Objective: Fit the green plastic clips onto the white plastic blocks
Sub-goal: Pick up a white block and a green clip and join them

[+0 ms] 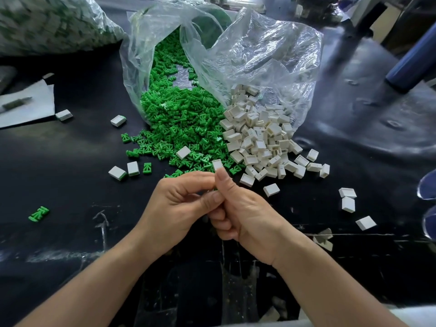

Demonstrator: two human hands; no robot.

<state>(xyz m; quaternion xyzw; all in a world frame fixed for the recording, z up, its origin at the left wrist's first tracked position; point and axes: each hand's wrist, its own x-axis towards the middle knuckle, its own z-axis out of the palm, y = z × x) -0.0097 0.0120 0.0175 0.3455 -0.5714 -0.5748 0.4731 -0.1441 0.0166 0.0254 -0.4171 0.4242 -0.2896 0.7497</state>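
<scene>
A heap of green plastic clips (179, 123) spills from a clear bag onto the black table. To its right lies a heap of white plastic blocks (262, 142). My right hand (245, 208) pinches one white block (218, 165) between thumb and fingers, just in front of the heaps. My left hand (179, 206) is curled with its fingertips meeting the right hand at that block; what it holds is hidden. Several blocks with green showing at an edge (123, 172) lie to the left.
Two clear plastic bags (259, 55) lie open behind the heaps. A full bag of green parts (47, 22) sits at the far left. White paper (26, 105) lies at the left. Loose blocks (348, 201) and a stray green clip (39, 213) are scattered about.
</scene>
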